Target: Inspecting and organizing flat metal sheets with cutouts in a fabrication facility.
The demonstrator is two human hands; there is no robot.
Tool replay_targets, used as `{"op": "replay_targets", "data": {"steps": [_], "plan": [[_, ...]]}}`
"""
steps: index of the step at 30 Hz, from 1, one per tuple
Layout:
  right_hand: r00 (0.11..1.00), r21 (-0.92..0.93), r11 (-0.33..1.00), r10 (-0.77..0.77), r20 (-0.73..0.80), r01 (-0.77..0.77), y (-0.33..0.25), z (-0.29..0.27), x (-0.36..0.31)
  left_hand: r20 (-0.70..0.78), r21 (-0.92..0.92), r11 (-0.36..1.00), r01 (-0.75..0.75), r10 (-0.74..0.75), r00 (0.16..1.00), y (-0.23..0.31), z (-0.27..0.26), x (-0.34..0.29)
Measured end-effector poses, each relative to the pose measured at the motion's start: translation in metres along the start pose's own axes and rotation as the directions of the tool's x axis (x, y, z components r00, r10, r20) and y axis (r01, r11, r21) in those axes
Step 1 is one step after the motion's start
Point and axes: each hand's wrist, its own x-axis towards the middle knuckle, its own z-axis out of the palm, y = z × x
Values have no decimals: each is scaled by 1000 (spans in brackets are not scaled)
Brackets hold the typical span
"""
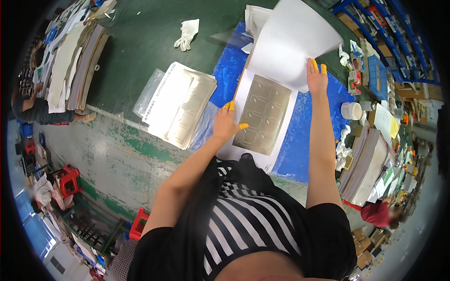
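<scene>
A tan, semi-clear sheet (262,114) with rounded outlines lies on white paper in front of me. Yellow finger covers show on several fingertips. My left hand (225,124) rests with fingers spread at the left edge of the tan sheet, its thumb over that sheet. Above the far part curves a large white sheet (290,42), raised and bent. My right hand (318,83) touches its near right edge with fingers stretched out; part of the contact is hidden. To the left lies a stack of similar printed sheets (180,105), with clear plastic film beside it.
A blue mat (300,145) lies under the work on the green table (140,42). A white glove (187,33) lies farther back. Tall board stacks (77,70) stand left and right. A white tub (351,111) and a blue crate (377,77) are at the right. Other people are nearby.
</scene>
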Motion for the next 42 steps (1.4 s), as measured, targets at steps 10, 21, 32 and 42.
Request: {"op": "replay_targets", "data": {"steps": [10, 21, 32, 42], "plan": [[989, -539, 829, 111, -97, -146, 44, -64, -118, 241, -191, 913, 361, -313, 919, -42, -4, -10], [915, -502, 822, 381, 132, -270, 111, 56, -246, 81, -624, 781, -16, 85, 993, 30, -100, -44], [894, -413, 845, 427, 134, -341, 97, 94, -244, -176, -449, 886, -116, 39, 984, 24, -156, -73], [837, -352, 831, 513, 188, -431, 90, 109, -246, -374, -333, 943, -4, -128, 918, -19, -193, -71]]}}
